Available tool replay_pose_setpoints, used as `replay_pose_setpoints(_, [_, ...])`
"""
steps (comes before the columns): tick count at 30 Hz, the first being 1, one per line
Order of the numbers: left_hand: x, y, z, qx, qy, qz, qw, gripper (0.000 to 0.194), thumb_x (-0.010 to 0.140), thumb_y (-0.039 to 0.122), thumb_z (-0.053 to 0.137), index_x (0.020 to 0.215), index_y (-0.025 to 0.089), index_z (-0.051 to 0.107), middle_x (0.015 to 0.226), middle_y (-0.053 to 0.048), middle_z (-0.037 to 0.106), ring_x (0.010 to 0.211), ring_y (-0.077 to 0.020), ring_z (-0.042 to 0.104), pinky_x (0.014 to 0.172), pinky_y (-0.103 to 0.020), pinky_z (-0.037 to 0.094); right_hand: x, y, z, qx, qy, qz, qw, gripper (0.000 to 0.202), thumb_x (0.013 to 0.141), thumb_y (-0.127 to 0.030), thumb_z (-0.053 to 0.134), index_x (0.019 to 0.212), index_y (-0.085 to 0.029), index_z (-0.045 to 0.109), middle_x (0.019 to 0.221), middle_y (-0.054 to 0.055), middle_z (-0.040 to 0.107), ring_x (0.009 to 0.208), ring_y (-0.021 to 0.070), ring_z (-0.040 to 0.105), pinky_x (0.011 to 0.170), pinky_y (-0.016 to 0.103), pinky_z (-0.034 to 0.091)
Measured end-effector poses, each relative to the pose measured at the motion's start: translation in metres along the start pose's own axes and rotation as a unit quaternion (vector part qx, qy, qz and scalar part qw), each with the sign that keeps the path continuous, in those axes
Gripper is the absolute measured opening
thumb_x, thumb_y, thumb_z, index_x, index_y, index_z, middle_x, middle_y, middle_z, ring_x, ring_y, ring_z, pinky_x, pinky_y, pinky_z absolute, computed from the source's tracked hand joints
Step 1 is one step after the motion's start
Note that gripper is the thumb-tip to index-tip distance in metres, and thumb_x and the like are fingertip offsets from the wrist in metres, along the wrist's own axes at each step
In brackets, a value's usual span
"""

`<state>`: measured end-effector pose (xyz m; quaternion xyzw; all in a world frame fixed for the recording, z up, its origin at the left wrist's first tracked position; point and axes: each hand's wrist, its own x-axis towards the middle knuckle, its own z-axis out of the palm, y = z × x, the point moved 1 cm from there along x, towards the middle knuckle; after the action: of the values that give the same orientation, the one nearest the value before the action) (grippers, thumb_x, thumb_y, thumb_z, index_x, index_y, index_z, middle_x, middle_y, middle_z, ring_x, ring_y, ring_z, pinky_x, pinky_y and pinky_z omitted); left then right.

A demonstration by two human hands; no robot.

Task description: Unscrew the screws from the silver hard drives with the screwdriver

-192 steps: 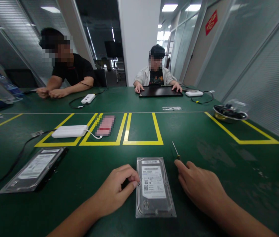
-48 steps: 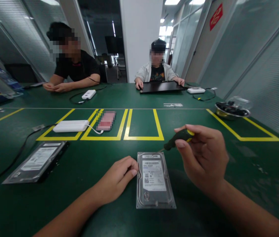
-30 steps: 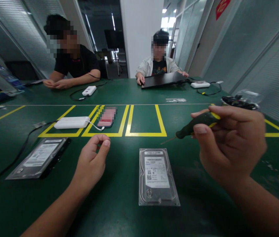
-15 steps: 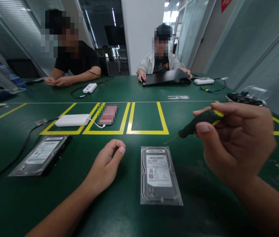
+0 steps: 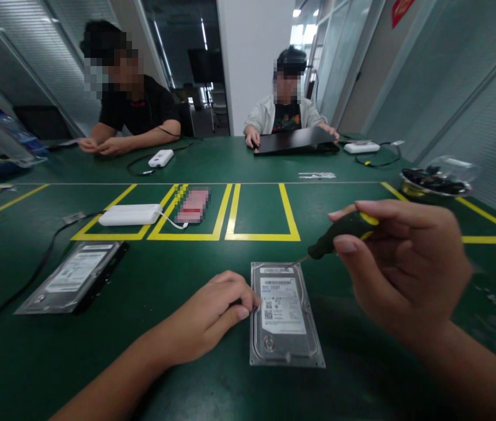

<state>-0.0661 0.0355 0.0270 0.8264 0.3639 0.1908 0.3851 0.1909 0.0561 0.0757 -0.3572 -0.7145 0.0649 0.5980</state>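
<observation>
A silver hard drive (image 5: 289, 345) with a white label lies flat on the green table (image 5: 212, 386). My right hand (image 5: 405, 263) grips a dark green screwdriver (image 5: 333, 237) with a yellow end; its thin tip is over the drive's top edge, and whether it touches is unclear. My left hand (image 5: 212, 318) has its fingers curled, with the fingertips at the drive's left edge. Nothing shows held in it. A second hard drive (image 5: 75, 275) lies to the left, tilted on something dark.
Beyond the drives are yellow tape frames (image 5: 263, 237), a white power bank (image 5: 129, 214) and a pink phone (image 5: 193, 204). A bowl (image 5: 436, 182) of black items stands at right. Two people sit opposite, one handling a black panel (image 5: 295, 140). A black cable (image 5: 46, 254) runs at left.
My left hand has moved right to the drive's left edge. My right hand has moved left and slightly down, bringing the screwdriver tip over the drive's top edge.
</observation>
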Motion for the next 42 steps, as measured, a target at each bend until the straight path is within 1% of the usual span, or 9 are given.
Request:
replay_pose_setpoints(3, [-0.002, 0.005, -0.006, -0.007, -0.047, 0.002, 0.999, 0.014, 0.098, 0.024, 0.046, 0.092, 0.024, 0.059, 0.12, -0.003, 0.069, 0.131, -0.023, 0.044, 0.105, -0.041, 0.033, -0.001, 0.001, 0.0, 0.005, -0.005, -0.006, 1.0, 0.047, 0.08, -0.015, 0.071, 0.123, -0.028, 0.057, 0.109, 0.007, 0.063, 0.093, 0.0236, 0.066, 0.073, 0.042, 0.06])
replay_pose_setpoints(5, [-0.006, 0.008, -0.009, -0.055, -0.08, -0.008, 0.995, 0.016, 0.099, 0.027, 0.045, 0.089, 0.024, 0.057, 0.108, -0.003, 0.074, 0.134, -0.0231, 0.043, 0.108, -0.044, 0.029, -0.001, 0.001, 0.001, 0.011, -0.007, -0.011, 1.0, 0.049, 0.079, -0.013, 0.071, 0.123, -0.028, 0.057, 0.11, 0.007, 0.062, 0.093, 0.0234, 0.066, 0.072, 0.041, 0.06])
replay_pose_setpoints(9, [-0.012, 0.004, -0.01, -0.212, -0.103, -0.063, 0.97, 0.021, 0.102, 0.035, 0.04, 0.091, 0.022, 0.052, 0.073, -0.003, 0.072, 0.094, -0.021, 0.066, 0.093, -0.039, 0.042, -0.001, 0.001, 0.003, 0.016, -0.001, -0.021, 1.0, 0.048, 0.079, -0.013, 0.072, 0.123, -0.027, 0.058, 0.108, 0.006, 0.063, 0.091, 0.0227, 0.067, 0.071, 0.039, 0.059])
replay_pose_setpoints(11, [-0.011, 0.0, -0.006, -0.264, -0.086, -0.093, 0.956, 0.023, 0.101, 0.038, 0.041, 0.094, 0.02, 0.052, 0.07, -0.002, 0.069, 0.077, -0.0174, 0.064, 0.082, -0.033, 0.045, 0.0, 0.001, 0.003, 0.013, 0.004, -0.024, 1.0, 0.046, 0.079, -0.014, 0.072, 0.121, -0.027, 0.059, 0.107, 0.005, 0.064, 0.091, 0.0221, 0.067, 0.071, 0.038, 0.059])
replay_pose_setpoints(13, [-0.008, -0.004, -0.002, -0.279, -0.044, -0.107, 0.953, 0.023, 0.101, 0.039, 0.042, 0.094, 0.019, 0.051, 0.072, -0.001, 0.067, 0.076, -0.0161, 0.062, 0.079, -0.03, 0.045, 0.0, -0.001, 0.004, 0.011, 0.0, -0.025, 1.0, 0.045, 0.08, -0.014, 0.071, 0.121, -0.026, 0.058, 0.107, 0.005, 0.064, 0.091, 0.0214, 0.067, 0.07, 0.037, 0.059])
replay_pose_setpoints(16, [-0.002, -0.007, 0.003, -0.227, 0.035, -0.106, 0.967, 0.022, 0.101, 0.037, 0.043, 0.092, 0.019, 0.053, 0.081, -0.001, 0.065, 0.08, -0.0155, 0.058, 0.076, -0.028, 0.043, -0.001, -0.003, 0.005, 0.012, -0.015, -0.032, 0.999, 0.044, 0.08, -0.013, 0.07, 0.121, -0.025, 0.058, 0.104, 0.005, 0.065, 0.092, 0.0206, 0.067, 0.069, 0.034, 0.059])
replay_pose_setpoints(20, [0.005, -0.009, 0.008, -0.062, 0.097, -0.081, 0.99, 0.019, 0.097, 0.031, 0.048, 0.086, 0.019, 0.059, 0.085, -0.002, 0.06, 0.083, -0.0174, 0.054, 0.075, -0.029, 0.041, -0.004, -0.006, 0.008, 0.027, -0.036, -0.009, 0.999, 0.044, 0.082, -0.014, 0.068, 0.122, -0.028, 0.057, 0.105, 0.005, 0.065, 0.094, 0.0212, 0.067, 0.07, 0.035, 0.059])
replay_pose_setpoints(25, [0.009, -0.012, 0.014, -0.01, 0.094, -0.044, 0.995, 0.017, 0.095, 0.027, 0.05, 0.086, 0.019, 0.062, 0.086, -0.003, 0.062, 0.086, -0.0188, 0.054, 0.077, -0.031, 0.039, -0.009, -0.008, 0.011, 0.029, -0.052, -0.003, 0.998, 0.045, 0.082, -0.014, 0.067, 0.123, -0.029, 0.055, 0.104, 0.003, 0.064, 0.092, 0.0207, 0.066, 0.073, 0.036, 0.059])
replay_pose_setpoints(42, [0.012, -0.015, 0.017, 0.014, 0.09, -0.028, 0.995, 0.013, 0.094, 0.024, 0.054, 0.085, 0.02, 0.063, 0.087, -0.002, 0.063, 0.087, -0.0184, 0.056, 0.078, -0.032, 0.04, -0.016, -0.014, 0.018, 0.063, -0.089, -0.001, 0.994, 0.046, 0.083, -0.011, 0.064, 0.124, -0.029, 0.052, 0.104, 0.005, 0.063, 0.094, 0.0207, 0.065, 0.078, 0.037, 0.058])
